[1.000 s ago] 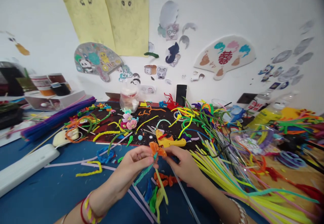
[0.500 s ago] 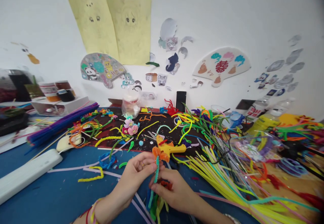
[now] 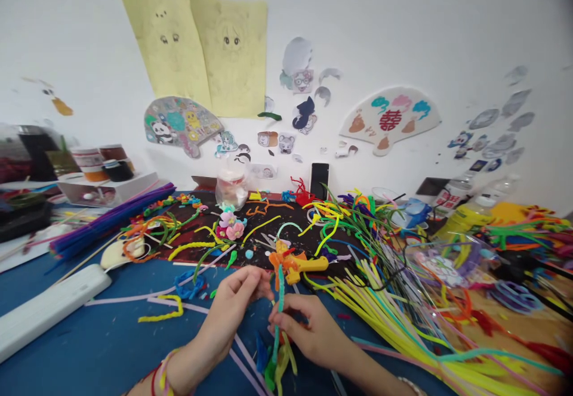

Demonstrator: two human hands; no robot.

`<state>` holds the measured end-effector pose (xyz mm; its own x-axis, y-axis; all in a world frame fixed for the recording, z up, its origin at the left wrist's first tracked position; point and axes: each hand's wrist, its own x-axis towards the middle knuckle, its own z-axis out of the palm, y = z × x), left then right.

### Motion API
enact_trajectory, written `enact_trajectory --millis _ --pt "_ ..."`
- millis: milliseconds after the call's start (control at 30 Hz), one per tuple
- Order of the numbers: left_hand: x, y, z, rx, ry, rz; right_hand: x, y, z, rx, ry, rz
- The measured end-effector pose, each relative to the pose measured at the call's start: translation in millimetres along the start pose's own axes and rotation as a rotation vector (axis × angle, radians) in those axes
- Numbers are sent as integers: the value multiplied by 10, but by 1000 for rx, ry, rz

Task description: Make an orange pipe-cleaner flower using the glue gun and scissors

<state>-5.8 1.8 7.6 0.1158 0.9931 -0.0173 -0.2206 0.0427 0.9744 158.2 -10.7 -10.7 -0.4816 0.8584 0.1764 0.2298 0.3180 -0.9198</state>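
Note:
My left hand point(image 3: 234, 302) pinches the upper part of a teal pipe-cleaner stem point(image 3: 278, 306) just under an orange pipe-cleaner flower point(image 3: 276, 259). My right hand point(image 3: 307, 330) is closed around the same stem lower down. Below my hands hang green, blue and yellow pipe-cleaner leaves point(image 3: 274, 365). A yellow glue gun point(image 3: 305, 263) lies on the table right behind the flower.
A heap of yellow and green pipe cleaners point(image 3: 394, 318) fans out to the right. A pink pipe-cleaner flower point(image 3: 231, 228) and loose bits lie on the dark mat point(image 3: 264, 214). At left are a white power strip point(image 3: 45, 309) and purple sticks point(image 3: 105, 217). A phone point(image 3: 319, 181) leans on the wall.
My right hand has slid down the stem toward me, and the orange flower now stands higher above both hands. The view has tilted slightly downward.

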Motion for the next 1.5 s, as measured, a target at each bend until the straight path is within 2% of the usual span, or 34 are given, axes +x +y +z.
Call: enact_trajectory --millis 167,333,667,933,1067,1267,1367,1500 --pt "-57 -10 0 180 -51 114 0 1 -4 -68 -33 -64" --pt "-111 -24 -11 480 -17 294 9 -24 -17 -111 -55 -108" --pt "-150 21 38 632 -4 357 9 -4 2 -142 -82 -89" --pt "-182 -147 42 441 -103 181 17 34 23 -61 -155 -11" --pt "-175 -138 52 333 -125 125 9 39 17 -50 -171 10" --pt "-166 -105 69 271 -245 60 -2 3 10 -33 -181 -46" --pt "-130 -39 55 212 -215 74 28 -17 -46 -12 -169 -32" --pt "-7 89 -33 61 -87 181 89 -2 -170 -76 -41 33"
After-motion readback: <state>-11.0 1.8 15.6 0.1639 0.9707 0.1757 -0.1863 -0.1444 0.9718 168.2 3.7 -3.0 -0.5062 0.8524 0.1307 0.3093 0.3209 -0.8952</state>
